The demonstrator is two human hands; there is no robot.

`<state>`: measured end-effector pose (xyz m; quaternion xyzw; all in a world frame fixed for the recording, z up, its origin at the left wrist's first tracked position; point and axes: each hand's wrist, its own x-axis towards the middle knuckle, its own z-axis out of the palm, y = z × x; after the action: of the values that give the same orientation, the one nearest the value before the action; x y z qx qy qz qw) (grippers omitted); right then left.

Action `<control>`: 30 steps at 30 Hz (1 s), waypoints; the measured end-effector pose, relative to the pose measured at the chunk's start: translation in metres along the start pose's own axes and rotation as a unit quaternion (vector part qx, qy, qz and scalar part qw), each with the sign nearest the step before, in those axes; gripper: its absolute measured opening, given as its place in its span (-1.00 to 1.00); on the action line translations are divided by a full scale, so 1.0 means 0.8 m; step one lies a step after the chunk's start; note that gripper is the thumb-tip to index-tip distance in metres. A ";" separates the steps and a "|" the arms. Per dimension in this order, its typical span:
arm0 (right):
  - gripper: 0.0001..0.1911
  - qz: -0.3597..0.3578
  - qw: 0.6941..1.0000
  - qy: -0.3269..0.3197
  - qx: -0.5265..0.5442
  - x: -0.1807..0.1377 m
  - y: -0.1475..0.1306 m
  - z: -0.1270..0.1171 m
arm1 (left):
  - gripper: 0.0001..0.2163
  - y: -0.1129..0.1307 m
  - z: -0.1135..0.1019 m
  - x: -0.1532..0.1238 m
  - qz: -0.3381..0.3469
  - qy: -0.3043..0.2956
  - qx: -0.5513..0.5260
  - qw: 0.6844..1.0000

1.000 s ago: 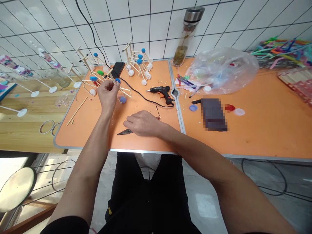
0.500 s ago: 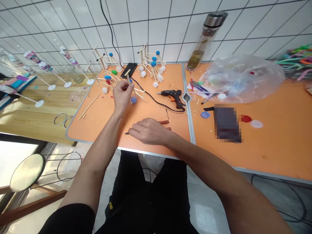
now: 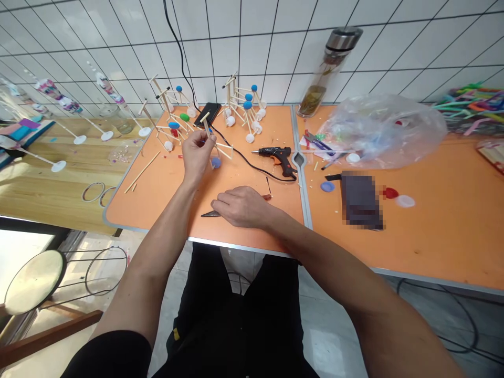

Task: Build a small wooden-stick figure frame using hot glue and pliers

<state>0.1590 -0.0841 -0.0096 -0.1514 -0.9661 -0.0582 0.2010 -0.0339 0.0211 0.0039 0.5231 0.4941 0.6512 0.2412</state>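
L hand (image 3: pixel 196 153) pinching stick (image 3: pixel 205 121); R hand (image 3: pixel 241 206) (curled) on pliers (image 3: pixel 209 214)

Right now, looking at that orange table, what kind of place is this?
Probably a craft corner, though I can't tell whether it's in a home or a workshop. A black glue gun lies on the orange table, near little stick models and a heap of colourful strips.

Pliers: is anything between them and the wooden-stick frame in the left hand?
The right hand covers the middle of the pliers. Towards the wooden-stick frame in the left hand, only a blue disc shows, close by the frame; whether it is part of it is unclear.
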 end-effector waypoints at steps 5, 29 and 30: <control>-0.69 0.104 0.995 -0.005 0.007 -0.005 0.017 -0.007 | -0.72 0.008 -0.003 0.001 -0.024 0.000 -0.020 1.000; -0.69 0.412 0.911 -0.015 0.025 -0.019 0.071 -0.014 | -0.65 0.009 -0.003 0.003 -0.215 -0.028 -0.134 0.967; -0.69 0.416 0.909 -0.017 0.020 -0.019 0.073 -0.015 | -0.66 0.009 -0.002 0.002 -0.237 -0.032 -0.141 0.961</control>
<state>0.1954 -0.0352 -0.0019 -0.5367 -0.8196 0.0529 0.1935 -0.0341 0.0189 0.0114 0.3721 0.4991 0.6210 0.4762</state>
